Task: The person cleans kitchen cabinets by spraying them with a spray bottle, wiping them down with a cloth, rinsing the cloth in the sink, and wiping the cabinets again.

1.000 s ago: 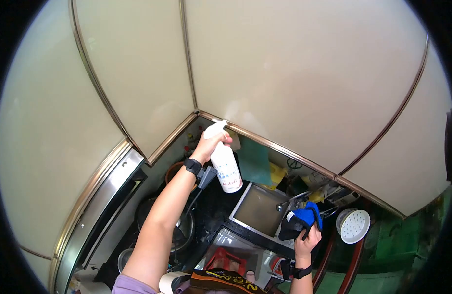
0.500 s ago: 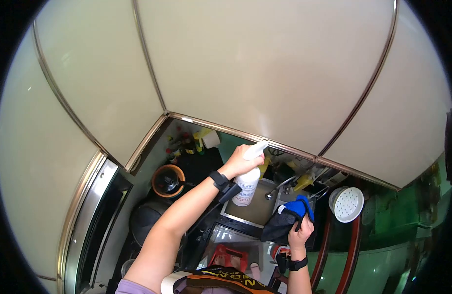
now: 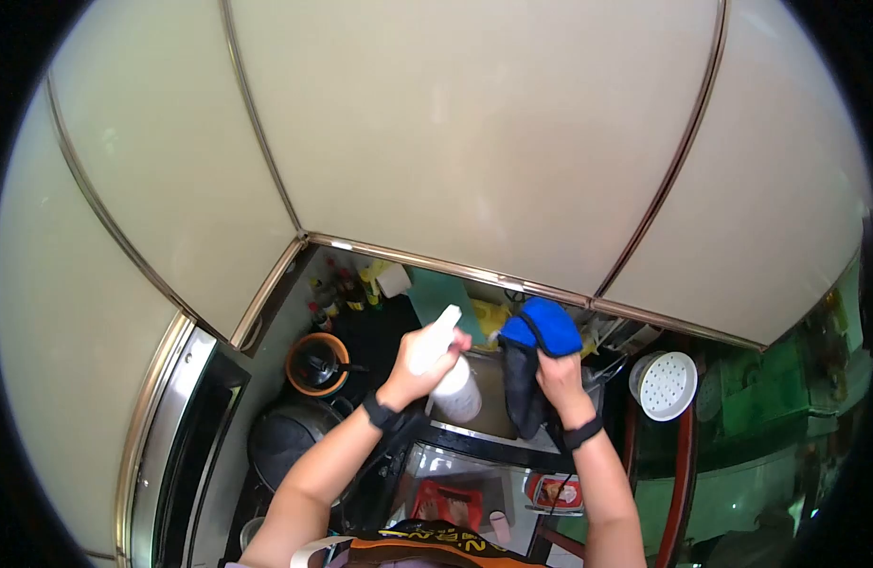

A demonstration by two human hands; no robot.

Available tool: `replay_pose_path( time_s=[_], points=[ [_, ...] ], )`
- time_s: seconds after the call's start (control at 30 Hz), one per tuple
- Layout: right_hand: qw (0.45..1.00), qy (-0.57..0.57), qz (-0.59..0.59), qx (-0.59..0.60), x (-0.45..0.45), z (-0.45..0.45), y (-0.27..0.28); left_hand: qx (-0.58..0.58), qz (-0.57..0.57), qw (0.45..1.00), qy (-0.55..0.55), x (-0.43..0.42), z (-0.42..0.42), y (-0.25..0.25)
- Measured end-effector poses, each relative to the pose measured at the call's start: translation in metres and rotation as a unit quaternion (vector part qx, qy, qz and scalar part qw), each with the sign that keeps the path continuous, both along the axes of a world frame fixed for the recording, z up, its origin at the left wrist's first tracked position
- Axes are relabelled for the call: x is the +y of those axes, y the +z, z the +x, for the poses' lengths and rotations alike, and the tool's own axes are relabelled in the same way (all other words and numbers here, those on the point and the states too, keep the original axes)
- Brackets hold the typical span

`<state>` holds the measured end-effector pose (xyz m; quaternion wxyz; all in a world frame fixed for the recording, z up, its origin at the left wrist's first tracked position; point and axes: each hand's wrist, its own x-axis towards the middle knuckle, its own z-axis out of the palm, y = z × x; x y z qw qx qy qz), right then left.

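The left grip [image 3: 420, 366] is closed around the neck of the white spray bottle [image 3: 458, 396], whose body hangs below it over the sink [image 3: 493, 418]. The spray head [image 3: 450, 318] rises above this grip, on the side toward the cabinet panel [image 3: 436, 142]. Whether the trigger is pressed is hidden by the fingers. To the right, the right grip [image 3: 559, 379] has a blue-and-black cloth [image 3: 547, 327] bunched between its fingers, the blue part above, the dark part drooping beside it over the sink. The blue edge comes close to the metal trim [image 3: 408, 256]; contact cannot be told.

For good handling, the left fingers should wrap the neck snugly, leaving one free for the trigger, with the nozzle turned away from the right grip and the face. Gathering the drooping part of the cloth into the palm would give a firmer pad and spare it from dragging in the sink. Short, measured squeezes would limit drips on the table [image 3: 384, 324] and the orange-rimmed pot [image 3: 315, 364], left of the left grip. The white colander [image 3: 666, 386], right of the right grip, calls for elbow care.
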<state>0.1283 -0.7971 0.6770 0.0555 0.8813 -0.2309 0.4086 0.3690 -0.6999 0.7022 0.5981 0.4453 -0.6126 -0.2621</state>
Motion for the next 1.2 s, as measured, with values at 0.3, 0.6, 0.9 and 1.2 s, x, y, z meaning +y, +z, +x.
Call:
replay_pose_path(
  time_s=[0.3,0.6,0.9,1.2],
  points=[
    [0.990,0.077,-0.088,0.074,-0.034,0.140,0.027,0.072,0.084,0.994,0.011,0.139,0.041,-0.015],
    [0.988,0.125,-0.093,0.018,-0.017,0.317,0.022,0.016,0.103,0.985,0.137,0.209,0.071,-0.012],
    [0.952,0.005,0.125,0.279,0.004,0.383,0.036,0.008,0.135,0.975,0.177,0.238,0.075,-0.021],
    [0.965,0.127,-0.206,0.098,-0.024,0.339,0.035,0.006,0.116,0.982,0.150,0.213,0.054,-0.019]
  ],
)
